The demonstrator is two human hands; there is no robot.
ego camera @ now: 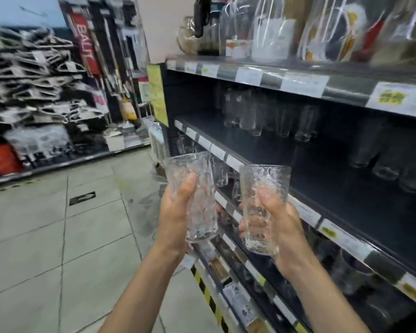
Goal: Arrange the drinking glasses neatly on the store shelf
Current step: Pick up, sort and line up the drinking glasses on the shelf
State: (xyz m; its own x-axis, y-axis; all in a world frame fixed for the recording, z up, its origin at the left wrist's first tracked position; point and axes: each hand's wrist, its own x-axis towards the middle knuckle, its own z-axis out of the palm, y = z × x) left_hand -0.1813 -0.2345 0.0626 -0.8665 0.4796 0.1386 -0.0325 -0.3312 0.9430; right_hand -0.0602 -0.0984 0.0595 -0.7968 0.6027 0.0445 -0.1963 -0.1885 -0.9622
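My left hand (175,217) grips a tall clear textured drinking glass (195,179), held upright in front of the shelving. My right hand (283,227) grips a second matching glass (264,183), also upright, just off the front edge of the dark middle shelf (327,188). Several clear glasses (269,116) stand in a row at the back of that shelf, and darker ones (394,162) stand further right. The picture is blurred by motion.
The upper shelf (298,70) carries clear jugs and bottles (271,27). Lower shelves (250,272) with price labels hold more glassware. A tiled aisle floor (58,236) lies to the left, with stacked goods (34,92) across it. Yellow-black tape (209,296) marks the base.
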